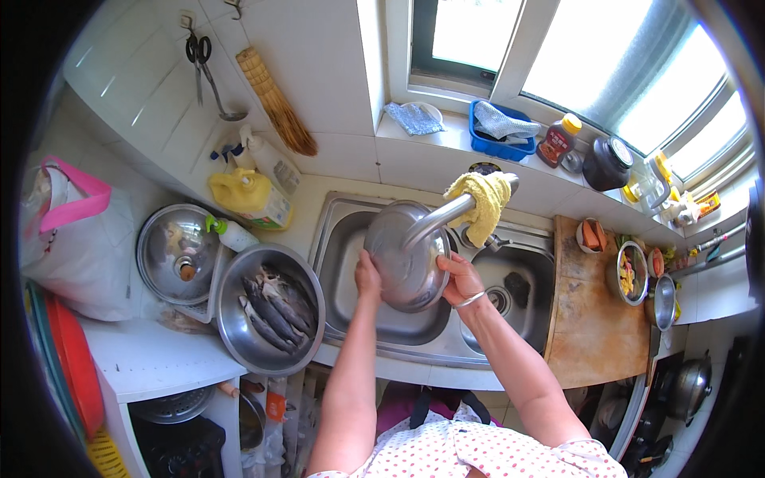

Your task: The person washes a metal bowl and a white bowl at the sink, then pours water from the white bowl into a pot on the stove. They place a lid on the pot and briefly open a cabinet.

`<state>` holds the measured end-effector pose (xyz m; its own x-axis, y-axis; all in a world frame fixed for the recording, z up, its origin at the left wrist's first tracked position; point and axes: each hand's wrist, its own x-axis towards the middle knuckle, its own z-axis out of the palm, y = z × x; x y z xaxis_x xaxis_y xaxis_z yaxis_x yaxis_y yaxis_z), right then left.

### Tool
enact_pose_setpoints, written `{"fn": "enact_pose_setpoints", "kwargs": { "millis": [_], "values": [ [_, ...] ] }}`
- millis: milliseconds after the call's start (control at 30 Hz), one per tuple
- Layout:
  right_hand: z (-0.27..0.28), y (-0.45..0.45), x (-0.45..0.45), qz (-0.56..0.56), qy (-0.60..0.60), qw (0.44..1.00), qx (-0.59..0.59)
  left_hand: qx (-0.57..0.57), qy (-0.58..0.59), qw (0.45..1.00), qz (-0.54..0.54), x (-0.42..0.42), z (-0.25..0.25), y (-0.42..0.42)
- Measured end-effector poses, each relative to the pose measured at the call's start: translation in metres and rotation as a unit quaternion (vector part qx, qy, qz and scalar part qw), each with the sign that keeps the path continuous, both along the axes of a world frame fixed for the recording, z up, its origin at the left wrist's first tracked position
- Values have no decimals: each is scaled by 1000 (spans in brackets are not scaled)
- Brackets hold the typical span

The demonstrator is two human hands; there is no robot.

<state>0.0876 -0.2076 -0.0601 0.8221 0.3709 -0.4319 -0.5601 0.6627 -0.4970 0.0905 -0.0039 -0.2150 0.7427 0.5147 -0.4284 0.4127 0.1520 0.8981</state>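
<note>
My left hand [368,276] and my right hand [460,278] grip opposite sides of a stainless steel basin [406,281], held tilted above the left bowl of a double sink [342,272]. The curved metal faucet [433,222] reaches over the basin, and a yellow cloth [475,200] is draped around its neck. A bracelet circles my right wrist. To the left of the sink, a larger metal basin [230,325] contains several whole dark fish [278,308]. A dark lump [517,290] lies near the drain in the right sink bowl.
A wooden board [588,346] adjoins the sink on the right, with a bowl of cut food [627,278] at its far side. Leftward are a pot lid [176,239], a green-topped pump bottle [233,232] and a yellow jug [254,194]. Jars and a blue basket [499,146] line the windowsill.
</note>
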Motion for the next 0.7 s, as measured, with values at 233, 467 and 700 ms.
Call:
{"fn": "enact_pose_setpoints", "kwargs": {
  "millis": [233, 467, 700],
  "values": [
    [-32, 19, -5, -18, -6, 996, -86, 288, -37, 956, -49, -29, 76, -110],
    [-37, 36, -18, 14, -34, 995, -96, 373, -87, 920, -81, 27, 94, -66],
    [-74, -7, 1, -73, 103, 987, 103, 498, -147, 840, -156, -82, 110, -102]
  ]
}}
